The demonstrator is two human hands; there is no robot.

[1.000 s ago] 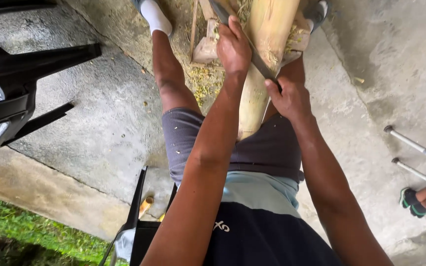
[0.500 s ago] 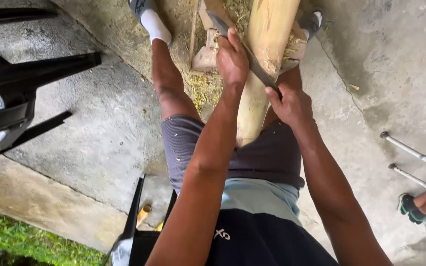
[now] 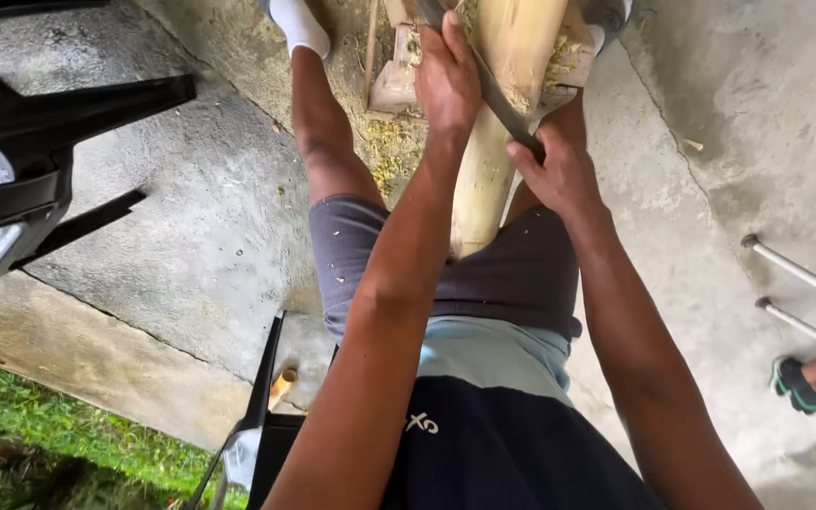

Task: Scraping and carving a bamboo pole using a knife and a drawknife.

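Hands, left (image 3: 446,80) and right (image 3: 559,170), grip a blade (image 3: 495,94), its ends hidden, across a pole (image 3: 502,113).

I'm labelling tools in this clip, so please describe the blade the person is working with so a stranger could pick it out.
Start at the pale wooden pole running up between the seated person's legs. Lying slantwise across it is a dark, narrow blade, gripped by the left hand higher up and the right hand lower down. It is the only dark metal strip crossing the light wood.

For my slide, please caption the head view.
Both hands, left hand and right hand, grip a blade across a pale log.
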